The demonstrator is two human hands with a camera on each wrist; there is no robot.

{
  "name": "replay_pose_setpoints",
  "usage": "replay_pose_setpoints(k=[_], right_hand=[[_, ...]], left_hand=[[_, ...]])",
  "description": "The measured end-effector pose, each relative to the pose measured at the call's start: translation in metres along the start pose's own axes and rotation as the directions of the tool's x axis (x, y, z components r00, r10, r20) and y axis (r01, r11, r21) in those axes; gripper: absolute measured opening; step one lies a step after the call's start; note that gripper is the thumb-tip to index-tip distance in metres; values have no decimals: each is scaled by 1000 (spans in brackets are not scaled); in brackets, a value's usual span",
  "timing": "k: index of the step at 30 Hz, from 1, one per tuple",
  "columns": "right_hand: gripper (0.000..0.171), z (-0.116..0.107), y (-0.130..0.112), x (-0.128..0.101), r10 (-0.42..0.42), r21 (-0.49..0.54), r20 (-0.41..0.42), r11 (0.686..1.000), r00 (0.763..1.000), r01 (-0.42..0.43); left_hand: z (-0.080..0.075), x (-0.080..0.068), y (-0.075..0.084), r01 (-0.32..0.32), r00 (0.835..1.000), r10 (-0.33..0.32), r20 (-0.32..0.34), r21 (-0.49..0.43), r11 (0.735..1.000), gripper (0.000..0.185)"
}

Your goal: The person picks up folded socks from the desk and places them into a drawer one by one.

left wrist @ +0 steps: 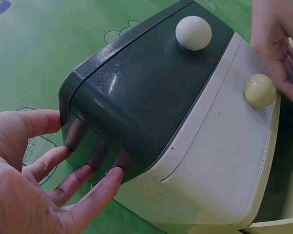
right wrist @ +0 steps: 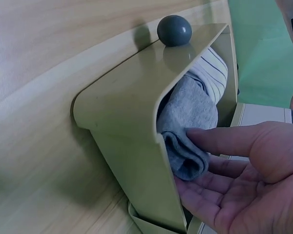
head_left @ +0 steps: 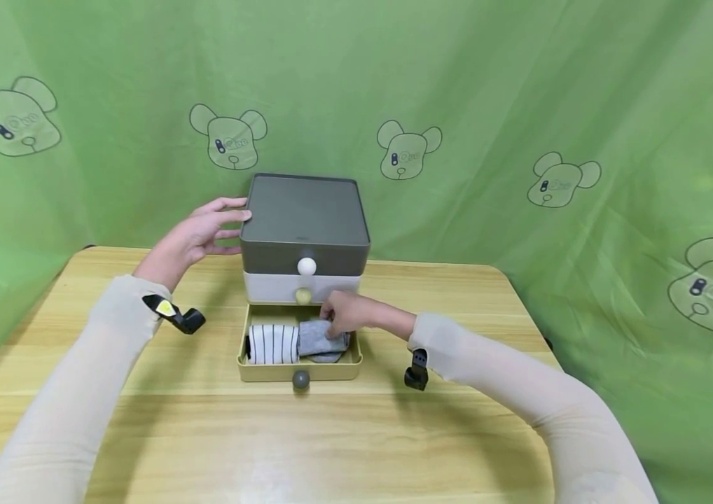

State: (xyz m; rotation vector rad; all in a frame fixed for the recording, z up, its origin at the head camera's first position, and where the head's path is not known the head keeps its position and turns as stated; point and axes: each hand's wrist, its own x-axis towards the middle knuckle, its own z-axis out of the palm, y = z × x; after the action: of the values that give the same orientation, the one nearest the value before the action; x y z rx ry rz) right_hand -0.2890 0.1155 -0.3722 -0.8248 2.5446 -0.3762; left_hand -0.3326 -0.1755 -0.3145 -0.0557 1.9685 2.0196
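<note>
A small drawer box has a dark grey top tier (head_left: 306,210), a white middle tier (head_left: 268,288) and a yellow-green bottom drawer (head_left: 331,372), which is pulled out. Inside that drawer lie a rolled white sock with dark stripes (head_left: 273,344) and a folded grey sock (right wrist: 188,107) beside it. My right hand (right wrist: 249,170) pinches the grey sock between thumb and fingers at the drawer's right side. With fingers spread and fairly straight, my left hand (left wrist: 44,170) touches the left side of the dark top tier. In the head view my right fingers partly cover the grey sock.
The box stands toward the back of a wooden table (head_left: 268,448). Behind it hangs a green curtain (head_left: 470,84) with printed bear heads. A grey knob (head_left: 300,379) sticks out from the drawer front, below a yellow knob (left wrist: 260,91) and a white knob (left wrist: 193,33).
</note>
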Motion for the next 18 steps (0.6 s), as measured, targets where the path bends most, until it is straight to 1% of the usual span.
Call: replay_pose_setpoints(k=[3, 7, 10, 12, 13, 16, 18], right_hand=[[21, 0, -1, 3, -7, -68, -5, 998, 1000, 6], [16, 2, -2, 6, -10, -151, -22, 989, 1000, 7], [9, 5, -2, 9, 1, -181, -37, 983, 999, -8], [7, 7, -2, 10, 20, -194, -48, 981, 999, -29], [9, 8, -2, 10, 31, -196, -54, 980, 998, -42], [27, 10, -4, 10, 46, -212, -72, 976, 996, -60], [33, 12, -4, 9, 51, -218, -90, 973, 995, -70]], left_hand=[[-1, 0, 0, -4, 1000, 4, 4, 0, 1000, 67], [-1, 1, 0, -9, 1000, 9, 8, 4, 1000, 67], [-1, 0, 0, -15, 1000, 15, 11, 11, 1000, 67], [-1, -1, 1, -18, 1000, 18, 15, 12, 1000, 67], [-1, -1, 2, -18, 1000, 18, 14, 9, 1000, 66], [-1, -1, 2, -17, 1000, 17, 14, 5, 1000, 66], [-1, 0, 0, -13, 1000, 13, 14, 2, 1000, 65]])
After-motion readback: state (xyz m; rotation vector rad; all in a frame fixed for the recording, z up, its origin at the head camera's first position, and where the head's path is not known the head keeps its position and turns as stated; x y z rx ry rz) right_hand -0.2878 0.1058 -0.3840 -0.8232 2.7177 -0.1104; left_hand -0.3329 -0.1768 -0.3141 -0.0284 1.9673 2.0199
